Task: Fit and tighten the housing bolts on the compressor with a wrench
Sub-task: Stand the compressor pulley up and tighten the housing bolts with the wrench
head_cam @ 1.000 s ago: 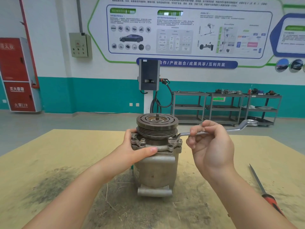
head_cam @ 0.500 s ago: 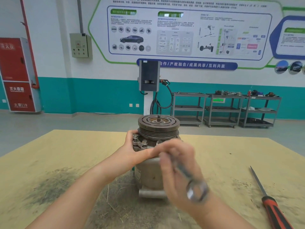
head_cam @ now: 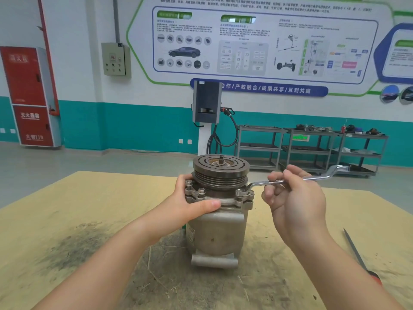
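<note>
compressor [head_cam: 218,222] is standing upright on the tan worktable [head_cam: 89,209], roughly centre, pulley end up with the threaded shaft stub poking out of the top. left hand [head_cam: 192,205] is wrapping round the left side of the housing flange, thumb lying across the front just under the flange, fingers curling behind near the rear bolt. housing bolts [head_cam: 201,190] are sitting in the flange ears; heads are showing at front-left, far left and right. right hand [head_cam: 295,198] is pinching the wrench [head_cam: 290,180] shank mid-length, thumb and fingertips closing on it, remaining fingers loosely curling below. wrench is lying about level, running right from the compressor, ring end sitting over the right-front bolt on the flange, offset far end sticking out past the hand toward the shelving. can't tell how far down that bolt is seated.

a screwdriver [head_cam: 357,253] with a red-and-black handle is lying on the table at the right edge, well apart from the compressor, handle partly hiding behind the right forearm. dark grime patch is showing on the table at left.
</note>
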`<state>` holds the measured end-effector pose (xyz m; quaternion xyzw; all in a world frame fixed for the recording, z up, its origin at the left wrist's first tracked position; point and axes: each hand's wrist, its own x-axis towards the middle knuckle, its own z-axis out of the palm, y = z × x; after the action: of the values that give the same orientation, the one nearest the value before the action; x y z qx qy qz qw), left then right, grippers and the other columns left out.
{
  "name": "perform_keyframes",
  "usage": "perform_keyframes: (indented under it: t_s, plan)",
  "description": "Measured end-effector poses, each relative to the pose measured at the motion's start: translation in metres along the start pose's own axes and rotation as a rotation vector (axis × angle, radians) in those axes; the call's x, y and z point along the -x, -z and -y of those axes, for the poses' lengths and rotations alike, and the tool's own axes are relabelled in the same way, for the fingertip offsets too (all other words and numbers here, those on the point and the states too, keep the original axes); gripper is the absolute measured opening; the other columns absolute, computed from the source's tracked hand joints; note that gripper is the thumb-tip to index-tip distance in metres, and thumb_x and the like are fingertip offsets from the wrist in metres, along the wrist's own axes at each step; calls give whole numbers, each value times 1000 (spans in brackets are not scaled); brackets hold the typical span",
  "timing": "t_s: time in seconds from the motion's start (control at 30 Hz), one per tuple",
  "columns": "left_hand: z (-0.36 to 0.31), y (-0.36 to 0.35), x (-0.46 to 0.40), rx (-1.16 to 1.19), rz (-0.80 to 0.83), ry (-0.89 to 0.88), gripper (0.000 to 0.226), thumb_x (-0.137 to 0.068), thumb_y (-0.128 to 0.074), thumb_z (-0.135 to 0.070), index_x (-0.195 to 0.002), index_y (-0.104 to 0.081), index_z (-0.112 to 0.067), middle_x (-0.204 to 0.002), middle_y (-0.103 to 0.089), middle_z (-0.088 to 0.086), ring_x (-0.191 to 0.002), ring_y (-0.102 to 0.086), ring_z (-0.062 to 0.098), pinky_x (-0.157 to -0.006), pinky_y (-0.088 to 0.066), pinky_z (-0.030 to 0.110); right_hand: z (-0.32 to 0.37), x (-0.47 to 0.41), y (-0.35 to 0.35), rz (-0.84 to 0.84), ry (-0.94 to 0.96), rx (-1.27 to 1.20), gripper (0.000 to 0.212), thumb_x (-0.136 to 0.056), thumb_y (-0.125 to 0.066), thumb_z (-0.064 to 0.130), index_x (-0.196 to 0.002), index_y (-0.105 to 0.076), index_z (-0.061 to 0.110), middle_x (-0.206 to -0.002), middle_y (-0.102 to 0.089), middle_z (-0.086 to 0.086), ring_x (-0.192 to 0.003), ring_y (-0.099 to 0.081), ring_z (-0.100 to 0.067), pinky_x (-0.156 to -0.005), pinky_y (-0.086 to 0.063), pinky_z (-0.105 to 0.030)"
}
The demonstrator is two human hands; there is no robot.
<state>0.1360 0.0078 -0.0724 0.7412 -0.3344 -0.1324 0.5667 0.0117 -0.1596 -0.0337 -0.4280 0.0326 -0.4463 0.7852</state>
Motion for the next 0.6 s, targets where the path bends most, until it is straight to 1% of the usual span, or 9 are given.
perform_keyframes:
  t_s: [0.07,0.13,0.23,0.27,0.3,0.4,0.5,0.53,0.6]
  plan:
    - [0,0,0,7,2,-2,76,-48,-76,-77,-106,-28,-67,-119,-54,-33,-106,-56,-13,-79,-43,9,-10,9,0,17,192,76,17,-104,-33,6,-97,-39,20,-58,-61,2,-37,-47,-14,-41,-38,-22]
    - [0,0,1,20,9,-5,74,-52,-77,-74,-107,-29,-67,-113,-56,-37,-100,-58,-19,-74,-44,7,-21,20,0,81,489,177,12,-103,-35,14,-97,-36,24,-66,-62,2,-41,-51,-13,-47,-43,-21]
    - [0,0,1,40,9,-12,75,-51,-78,-72,-109,-31,-64,-104,-61,-40,-97,-60,-19,-72,-45,5,-31,27,6,325,859,361,6,-101,-44,22,-99,-44,27,-74,-59,-7,-54,-58,-12,-57,-47,-19]
    - [1,0,1,45,6,-18,77,-51,-79,-72,-110,-31,-63,-103,-63,-39,-97,-61,-18,-72,-46,4,-32,28,8,411,940,452,5,-102,-47,26,-98,-48,23,-74,-58,-11,-61,-58,-10,-62,-47,-18]
    - [1,0,1,51,1,-26,79,-51,-80,-71,-113,-32,-61,-104,-65,-36,-98,-62,-16,-72,-47,4,-34,29,11,478,1013,544,13,-101,-48,29,-98,-51,17,-74,-57,-13,-68,-56,-9,-66,-46,-15]
    - [4,-1,-1,74,-2,-45,84,-52,-82,-67,-119,-34,-53,-110,-70,-26,-103,-65,-7,-78,-51,12,-37,34,10,603,1134,733,14,-95,-61,28,-100,-56,16,-81,-59,-10,-74,-54,-8,-67,-49,-15]
    - [3,-1,0,54,19,-43,84,-52,-80,-69,-119,-32,-54,-106,-69,-32,-101,-65,-8,-78,-51,16,-37,35,7,667,1125,786,24,-84,-73,13,-103,-59,20,-87,-59,-4,-77,-58,-10,-65,-52,-24]
    - [2,-1,-1,51,12,-46,86,-50,-81,-70,-118,-32,-53,-104,-69,-32,-99,-65,-10,-77,-50,12,-35,34,7,657,1144,805,23,-84,-72,10,-101,-59,19,-87,-60,-5,-76,-58,-13,-64,-52,-27]
    - [3,-1,-1,49,-11,-46,90,-45,-82,-73,-117,-34,-51,-108,-71,-25,-100,-64,-11,-75,-48,7,-29,31,5,627,1159,767,9,-92,-63,12,-98,-56,14,-88,-61,-6,-77,-58,-14,-65,-52,-27]
